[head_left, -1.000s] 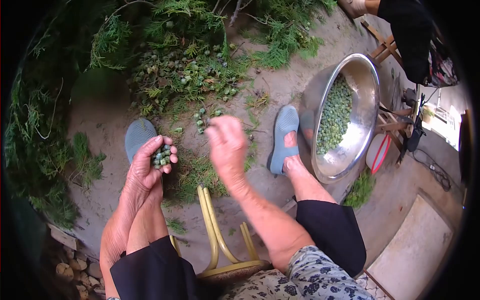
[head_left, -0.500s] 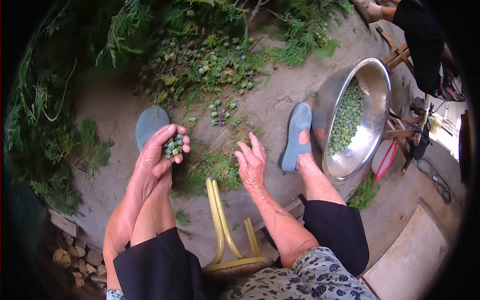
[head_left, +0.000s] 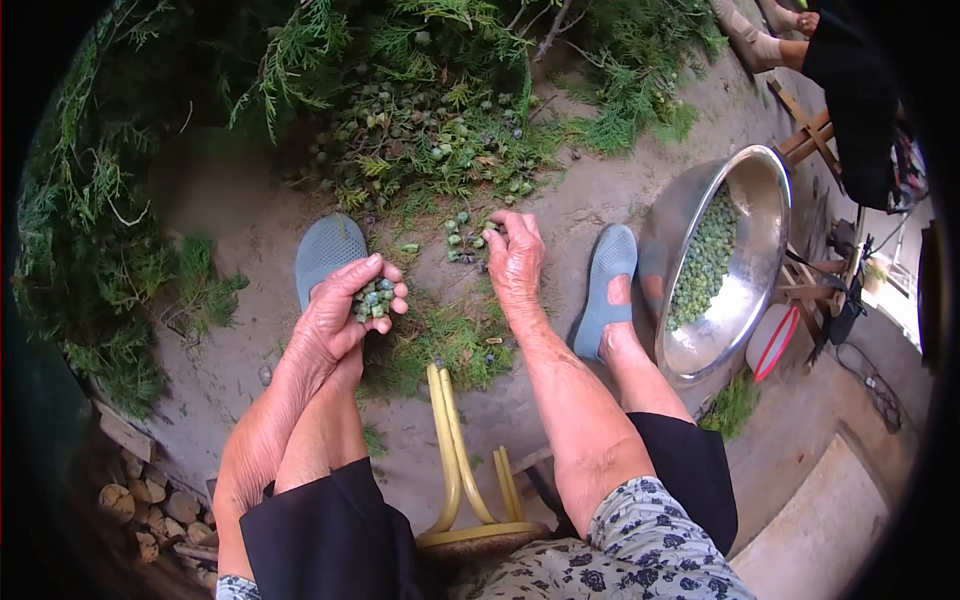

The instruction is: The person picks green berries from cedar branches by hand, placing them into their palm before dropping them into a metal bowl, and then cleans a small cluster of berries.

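Observation:
My left hand (head_left: 340, 315) is cupped palm up around a handful of small green cones (head_left: 373, 298), held above my left knee. My right hand (head_left: 515, 258) reaches down to the sandy ground, its fingertips at a few loose green cones (head_left: 462, 240) lying there. Whether a cone is pinched between those fingers cannot be made out. A heap of cones mixed with cypress twigs (head_left: 430, 140) lies just beyond. To the right, a tilted steel basin (head_left: 750, 300) holds a mass of picked green cones (head_left: 705, 258).
My feet in blue slippers (head_left: 328, 250) (head_left: 605, 285) rest on the ground, and a yellow stool frame (head_left: 455, 470) stands between my legs. Cypress branches (head_left: 90, 260) crowd the left and top. Another person's legs (head_left: 770, 40) and a wooden stool are at top right. Firewood lies at bottom left.
My right hand has gone from raised and blurred in mid-air down and forward to the loose cones on the ground. My left hand has kept its handful; the view has shifted a little.

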{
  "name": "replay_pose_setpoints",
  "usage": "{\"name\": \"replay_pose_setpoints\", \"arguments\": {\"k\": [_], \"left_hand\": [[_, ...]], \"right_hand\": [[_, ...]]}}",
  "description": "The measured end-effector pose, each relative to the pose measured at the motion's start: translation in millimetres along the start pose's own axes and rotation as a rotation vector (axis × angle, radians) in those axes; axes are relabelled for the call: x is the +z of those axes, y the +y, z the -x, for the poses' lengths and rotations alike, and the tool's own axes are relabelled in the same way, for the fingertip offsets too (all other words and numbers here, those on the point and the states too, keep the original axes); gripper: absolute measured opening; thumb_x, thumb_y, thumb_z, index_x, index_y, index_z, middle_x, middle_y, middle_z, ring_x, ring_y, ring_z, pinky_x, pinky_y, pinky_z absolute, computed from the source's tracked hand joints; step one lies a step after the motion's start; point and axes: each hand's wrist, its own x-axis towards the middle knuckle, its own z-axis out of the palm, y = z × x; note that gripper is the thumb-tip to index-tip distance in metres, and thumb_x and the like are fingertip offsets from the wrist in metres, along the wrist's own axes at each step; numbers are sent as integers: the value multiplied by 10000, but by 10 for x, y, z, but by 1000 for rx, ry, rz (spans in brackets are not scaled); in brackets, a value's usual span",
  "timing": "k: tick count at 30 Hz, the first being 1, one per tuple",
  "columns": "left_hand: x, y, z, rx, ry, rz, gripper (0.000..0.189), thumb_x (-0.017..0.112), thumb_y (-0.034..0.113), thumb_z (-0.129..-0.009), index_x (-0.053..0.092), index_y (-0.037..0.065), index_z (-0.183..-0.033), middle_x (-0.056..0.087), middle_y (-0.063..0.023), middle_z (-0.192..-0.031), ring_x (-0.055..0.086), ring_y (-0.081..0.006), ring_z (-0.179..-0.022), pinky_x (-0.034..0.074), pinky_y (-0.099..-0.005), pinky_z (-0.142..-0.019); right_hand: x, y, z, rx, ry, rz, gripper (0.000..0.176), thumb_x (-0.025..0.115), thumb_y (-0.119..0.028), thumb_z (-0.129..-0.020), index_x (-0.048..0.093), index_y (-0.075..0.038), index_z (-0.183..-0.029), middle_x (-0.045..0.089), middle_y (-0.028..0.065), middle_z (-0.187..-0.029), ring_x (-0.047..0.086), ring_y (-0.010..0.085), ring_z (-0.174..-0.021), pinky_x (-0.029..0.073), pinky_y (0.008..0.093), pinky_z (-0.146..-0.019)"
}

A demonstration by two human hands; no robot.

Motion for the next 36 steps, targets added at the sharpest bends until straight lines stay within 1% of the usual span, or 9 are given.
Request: {"name": "replay_pose_setpoints", "arguments": {"k": [3,5,8,12,15,21,30,34,36], "left_hand": [[-32,0,-14,-4,-21,-5,243,566,261,-915,594,20,-907,638,-117,-808,647,-188,-671,510,-249,-450],[-42,-2,-27,-4,-44,3,241,572,252,-914,598,13,-923,648,-119,-822,661,-189,-682,542,-258,-472],[6,3,-18,23,-39,-24,253,575,254,-910,602,7,-953,651,-123,-847,665,-192,-702,568,-271,-515],[32,27,23,-1,-37,32,271,574,257,-908,604,0,-988,654,-126,-864,669,-194,-716,576,-272,-527],[-40,9,9,-8,-60,33,272,569,260,-911,604,3,-992,655,-125,-858,670,-192,-709,557,-255,-491],[-55,6,-6,2,-65,37,253,572,262,-903,596,15,-953,637,-129,-831,652,-195,-684,503,-232,-418],[-94,5,-18,5,-87,70,259,551,254,-921,588,6,-983,643,-126,-847,661,-191,-700,537,-242,-460],[-96,9,-14,8,-99,90,271,545,252,-928,588,-4,-1006,650,-129,-858,671,-192,-713,566,-251,-491],[-67,19,-1,12,-71,75,275,539,271,-929,586,7,-992,644,-124,-851,661,-189,-711,547,-248,-483]], "right_hand": [[-32,-79,25,101,-26,-49,193,669,-6,-759,612,-22,-943,566,66,-811,537,137,-621,456,276,-600],[-104,-228,116,387,-33,-275,197,667,-23,-779,595,-27,-962,572,30,-828,534,93,-628,457,242,-593],[-177,-615,328,396,-77,-322,183,666,-53,-792,590,-48,-958,585,59,-909,586,125,-688,493,268,-570],[-231,-1112,477,217,-350,-520,155,685,-76,-788,610,-46,-921,575,58,-853,592,134,-728,484,258,-598],[-49,-794,301,62,-98,-209,85,634,-57,-824,632,-24,-902,600,65,-839,585,158,-729,475,291,-631],[176,-328,-83,-140,-52,-8,176,595,18,-772,636,-14,-941,579,132,-820,595,295,-725,477,366,-640],[105,-408,6,20,-45,-18,246,648,-5,-739,601,-27,-979,543,123,-824,536,217,-612,452,343,-618],[156,-463,46,-60,-158,130,245,640,-44,-762,584,-37,-1000,547,149,-908,576,337,-810,464,423,-682],[176,-470,38,-78,-156,176,244,667,-75,-763,591,-35,-991,549,149,-904,575,336,-792,467,411,-671]]}}
